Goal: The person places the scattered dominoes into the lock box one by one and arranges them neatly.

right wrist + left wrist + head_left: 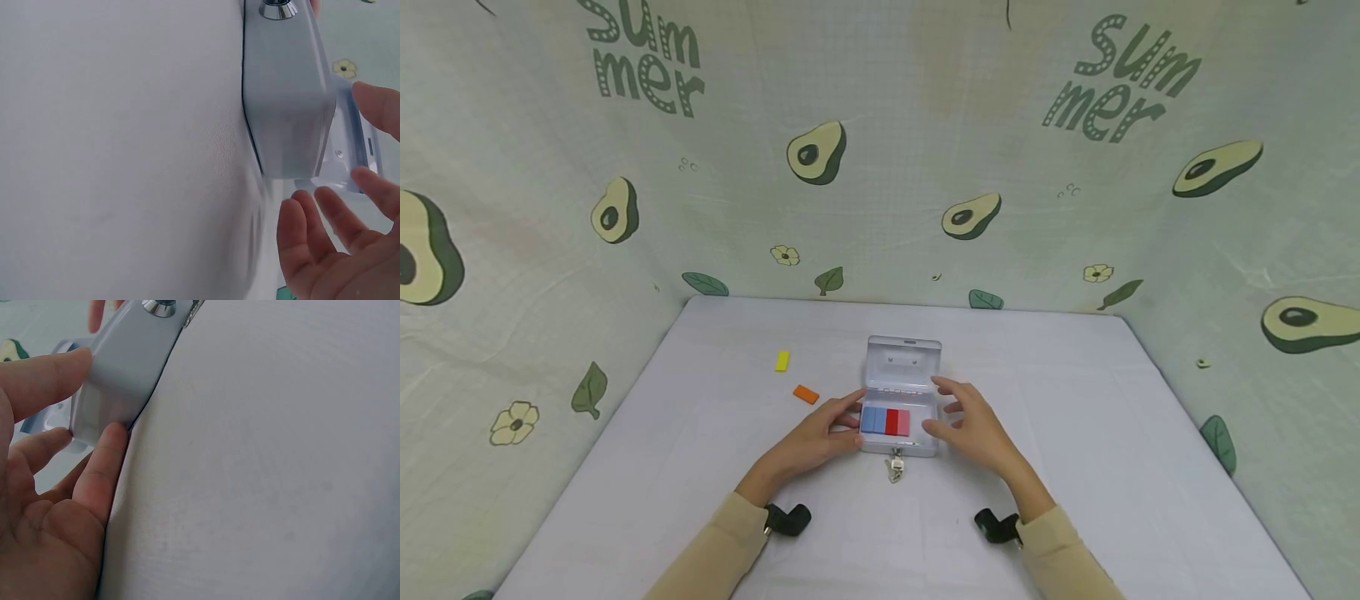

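A small pale lilac metal cash box (923, 433) stands on the white cloth with its lid (902, 362) raised. Inside, a row of blue (874, 419), red (892, 422) and pink (904, 422) blocks lies against the left wall. My left hand (820, 432) touches the box's left side, its thumb at the front corner and the other fingertips along the side wall. Over by the right side is my right hand (973, 423), fingers spread and nothing held. In the right wrist view its fingers (340, 212) stand apart from the box wall.
A yellow block (782, 361) and an orange block (806, 394) lie on the cloth left of the box. Keys (895, 468) hang from the front lock. An avocado-print curtain (880, 167) encloses the table (1037, 375) at the back and sides.
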Demonstrator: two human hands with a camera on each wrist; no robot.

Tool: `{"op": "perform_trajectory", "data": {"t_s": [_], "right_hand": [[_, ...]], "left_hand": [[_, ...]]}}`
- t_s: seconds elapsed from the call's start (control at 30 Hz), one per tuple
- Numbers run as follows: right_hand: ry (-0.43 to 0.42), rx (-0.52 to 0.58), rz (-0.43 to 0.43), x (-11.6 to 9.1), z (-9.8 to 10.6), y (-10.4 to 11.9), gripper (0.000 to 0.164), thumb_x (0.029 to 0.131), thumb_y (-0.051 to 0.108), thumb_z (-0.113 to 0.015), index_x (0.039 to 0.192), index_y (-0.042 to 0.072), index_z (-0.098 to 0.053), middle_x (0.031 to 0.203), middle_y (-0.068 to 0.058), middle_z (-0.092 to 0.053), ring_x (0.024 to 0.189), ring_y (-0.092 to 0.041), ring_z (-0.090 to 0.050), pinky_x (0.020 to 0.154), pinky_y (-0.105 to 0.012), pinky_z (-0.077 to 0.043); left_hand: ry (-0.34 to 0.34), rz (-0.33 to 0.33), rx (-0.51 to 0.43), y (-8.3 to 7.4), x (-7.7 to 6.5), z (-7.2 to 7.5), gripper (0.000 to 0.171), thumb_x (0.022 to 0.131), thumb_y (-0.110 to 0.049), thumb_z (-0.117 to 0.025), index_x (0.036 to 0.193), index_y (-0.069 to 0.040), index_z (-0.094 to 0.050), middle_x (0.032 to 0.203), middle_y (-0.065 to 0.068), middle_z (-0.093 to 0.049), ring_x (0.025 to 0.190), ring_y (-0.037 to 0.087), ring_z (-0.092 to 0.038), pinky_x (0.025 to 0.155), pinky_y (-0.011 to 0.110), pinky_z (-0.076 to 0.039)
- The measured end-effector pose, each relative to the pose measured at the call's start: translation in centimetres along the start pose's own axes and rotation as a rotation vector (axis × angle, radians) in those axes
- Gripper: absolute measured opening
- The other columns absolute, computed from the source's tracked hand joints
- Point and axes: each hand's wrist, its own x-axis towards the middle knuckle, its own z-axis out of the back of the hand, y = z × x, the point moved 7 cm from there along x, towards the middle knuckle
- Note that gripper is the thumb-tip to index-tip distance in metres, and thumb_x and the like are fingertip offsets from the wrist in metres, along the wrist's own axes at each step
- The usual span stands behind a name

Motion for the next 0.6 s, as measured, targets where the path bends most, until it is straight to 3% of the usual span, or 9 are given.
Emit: {"op": "perform_trajectory", "data": {"t_s": [0.43, 0.6], "right_hand": [[0.084, 0.150, -0.092, -0.9, -0.3, -1.9, 0.082, 0.095, 0.029, -0.083, 0.164, 0.018, -0.040, 0.148, -0.011, -0.058, 0.120, -0.027, -0.066, 0.104, -0.046, -0.056], [0.138, 0.191, -0.083, -1.2, -0.3, -2.1, 0.085, 0.094, 0.028, -0.083, 0.165, 0.017, -0.038, 0.149, -0.013, -0.057, 0.122, -0.028, -0.065, 0.103, -0.042, -0.056]], "left_hand": [[0.012, -0.009, -0.004, 0.0, -0.1, 0.0, 0.077, 0.100, -0.036, -0.074, 0.167, -0.035, -0.035, 0.158, 0.002, -0.048, 0.132, 0.021, -0.054, 0.111, 0.042, -0.049], [0.007, -0.004, 0.006, 0.0, -0.1, 0.1, 0.078, 0.099, -0.037, -0.075, 0.167, -0.034, -0.036, 0.158, 0.002, -0.049, 0.132, 0.021, -0.054, 0.112, 0.043, -0.048]]}}
